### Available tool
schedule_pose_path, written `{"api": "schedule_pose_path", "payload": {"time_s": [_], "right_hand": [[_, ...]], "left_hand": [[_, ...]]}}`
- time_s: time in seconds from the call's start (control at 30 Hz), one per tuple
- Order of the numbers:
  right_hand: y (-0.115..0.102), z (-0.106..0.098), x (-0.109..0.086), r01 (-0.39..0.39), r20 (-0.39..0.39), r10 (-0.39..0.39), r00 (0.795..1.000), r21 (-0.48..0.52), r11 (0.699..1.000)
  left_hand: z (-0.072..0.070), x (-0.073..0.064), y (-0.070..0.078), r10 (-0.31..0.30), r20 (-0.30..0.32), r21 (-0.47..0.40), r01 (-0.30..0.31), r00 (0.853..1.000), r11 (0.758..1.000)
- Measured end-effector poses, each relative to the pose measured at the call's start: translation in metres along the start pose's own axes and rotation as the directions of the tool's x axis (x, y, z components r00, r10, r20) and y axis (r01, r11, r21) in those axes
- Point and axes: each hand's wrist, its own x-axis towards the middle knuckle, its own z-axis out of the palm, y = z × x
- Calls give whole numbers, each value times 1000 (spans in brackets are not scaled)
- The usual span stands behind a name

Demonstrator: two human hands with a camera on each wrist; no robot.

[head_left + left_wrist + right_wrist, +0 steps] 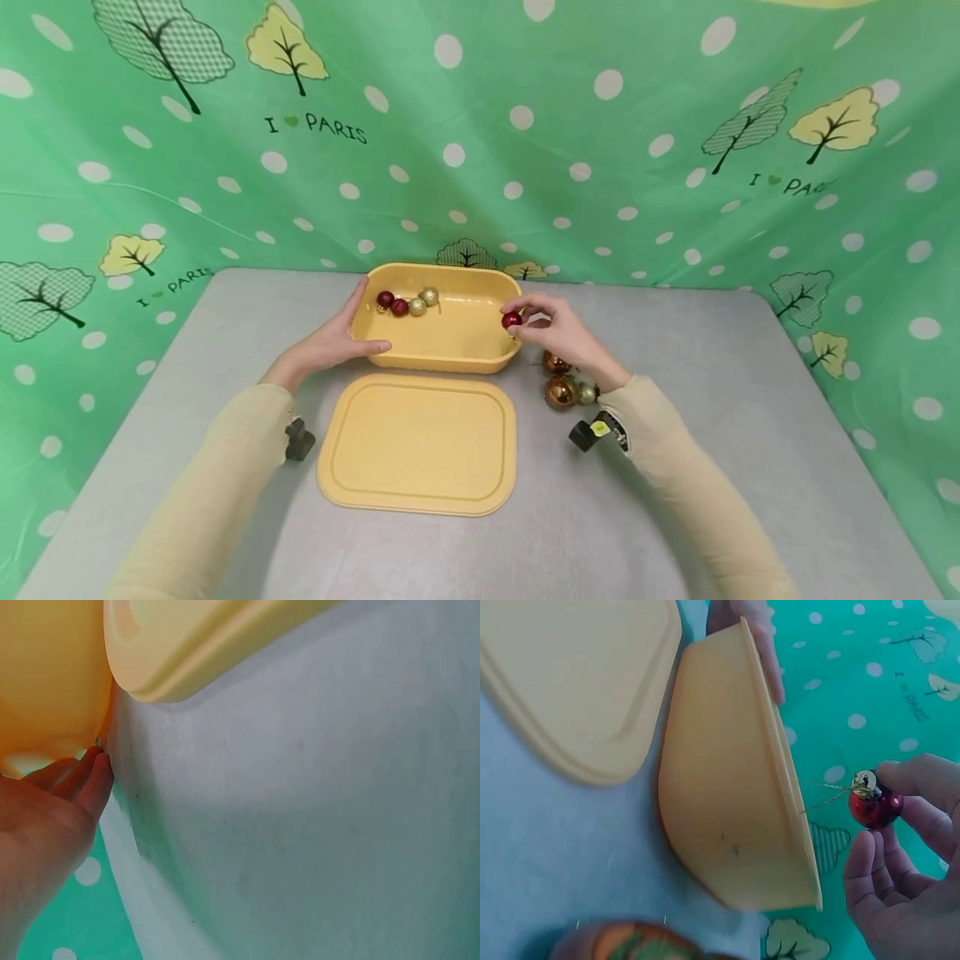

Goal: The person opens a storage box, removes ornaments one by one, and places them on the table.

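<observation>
A yellow plastic container (442, 362) stands uncovered at the back of the table, two dark red and two gold bauble ornaments (417, 307) lying at its left end. My left hand (333, 337) holds that end, thumb over the front rim and fingers along the outside wall. In the left wrist view, the left hand's fingers (94, 784) touch the container's side (52, 690). My right hand (558, 329) pinches a shiny red bauble (874, 806) between thumb and fingers above the container's right end. A gold cap and a thin gold string show on that bauble.
A flat yellow lid (417, 443) lies on the grey table (450, 554) in front of the container. Several copper and gold baubles (561, 392) sit under the right forearm. A green polka-dot curtain (480, 108) hangs right behind the table.
</observation>
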Motion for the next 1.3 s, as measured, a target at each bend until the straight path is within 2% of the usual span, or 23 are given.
{"api": "schedule_pose_path", "payload": {"time_s": [0.3, 0.53, 0.63, 0.9, 1.13, 1.3], "right_hand": [[7, -23, -24, -74, -55, 72, 996, -30, 997], [18, -42, -45, -109, -81, 102, 991, -86, 990], [26, -48, -54, -133, -95, 125, 988, -93, 987], [45, -58, -71, -170, -114, 156, 981, -129, 977], [58, -63, -80, -188, -140, 158, 978, -234, 954], [67, -67, -84, -183, -187, 133, 973, -287, 940]], "left_hand": [[-1, 1, 0, -20, 6, 2, 20, 1000, 1000], [-1, -12, 29, -23, 22, -40, 24, 999, 999], [-1, -14, 34, -20, 24, -40, 21, 1000, 999], [0, -12, 29, -17, 23, -46, 18, 1000, 999], [0, -13, 31, -18, 21, -47, 19, 1000, 999], [-1, -4, 12, -22, 14, -23, 22, 1000, 999]]}}
